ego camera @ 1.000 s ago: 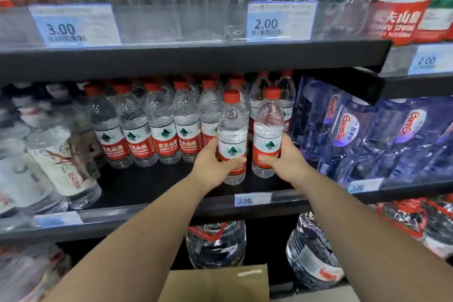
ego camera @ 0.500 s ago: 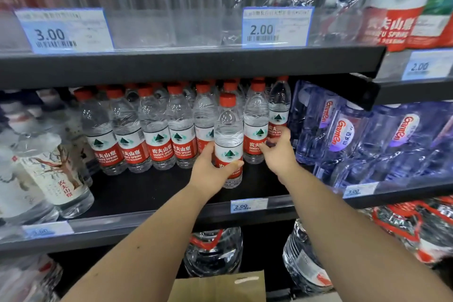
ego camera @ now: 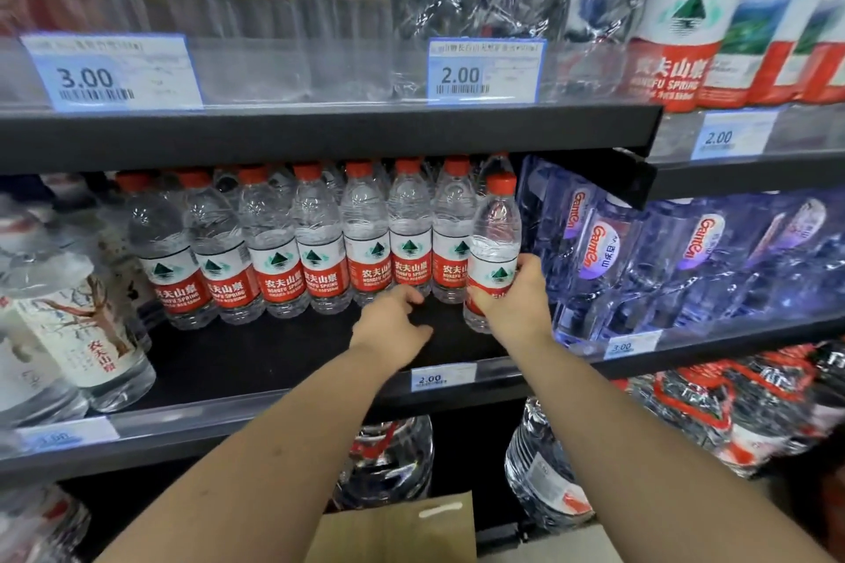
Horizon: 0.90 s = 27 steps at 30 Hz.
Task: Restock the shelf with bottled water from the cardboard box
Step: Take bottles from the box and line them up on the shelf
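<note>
On the middle shelf (ego camera: 256, 357), at the right end of the front row of red-capped bottles (ego camera: 320, 261), the right hand (ego camera: 514, 304) has a water bottle (ego camera: 494, 233). Its fingers (ego camera: 528, 265) are curled round the lower label. The bottle leans a touch, and I can't tell if its base is down on the shelf yet.

The left hand (ego camera: 391, 327) holds nothing. It's loosely curled, with the fingertips right by the foot of a bottle in the row, but whether they're touching is hard to say. The cardboard box (ego camera: 402, 530) peeks in at the bottom edge, below the shelf.

Handling-wise, my guess is a full bottle like this has some heft but is an easy one-hander. The thin clear plastic looks like it would dent if you squeeze hard. The ribbed body and paper label should give decent grip, so mid-body or low on the label seems like the spot to hold, not the cap.

It's tall with a narrow base, so it could tip and knock its neighbours. The blue-wrapped packs (ego camera: 663, 251) sit just beside it on the right, so there's not much elbow room.
</note>
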Each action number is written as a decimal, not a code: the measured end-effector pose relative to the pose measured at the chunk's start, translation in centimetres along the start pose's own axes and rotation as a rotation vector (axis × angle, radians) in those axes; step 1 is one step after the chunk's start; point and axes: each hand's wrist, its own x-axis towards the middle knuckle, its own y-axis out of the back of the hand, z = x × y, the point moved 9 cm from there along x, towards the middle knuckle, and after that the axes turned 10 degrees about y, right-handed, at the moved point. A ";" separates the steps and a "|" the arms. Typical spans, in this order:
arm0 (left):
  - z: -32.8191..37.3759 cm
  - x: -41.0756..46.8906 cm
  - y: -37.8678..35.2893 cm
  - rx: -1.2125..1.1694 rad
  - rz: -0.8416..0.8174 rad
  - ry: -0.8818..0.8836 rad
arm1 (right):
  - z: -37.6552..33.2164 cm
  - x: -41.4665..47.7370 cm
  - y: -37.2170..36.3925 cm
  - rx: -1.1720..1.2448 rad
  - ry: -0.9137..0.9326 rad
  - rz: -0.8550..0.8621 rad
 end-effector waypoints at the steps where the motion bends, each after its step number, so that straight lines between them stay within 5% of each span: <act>1: -0.8 0.2 1.1 0.033 0.013 0.002 | 0.1 0.1 0.2 -0.011 -0.004 0.032; 5: -2.9 1.0 4.9 0.160 0.081 0.002 | 0.3 0.9 0.9 -0.120 -0.044 0.135; 11: -3.8 1.8 6.2 0.216 0.103 -0.034 | -0.1 4.0 -0.4 -0.258 -0.069 0.067; 19: -2.9 0.7 5.7 0.346 0.148 -0.056 | -0.2 2.8 -0.8 -0.177 -0.051 0.064; 27: 2.1 -5.6 9.7 0.504 0.210 -0.102 | -10.6 -3.9 -3.6 -0.463 0.421 -0.455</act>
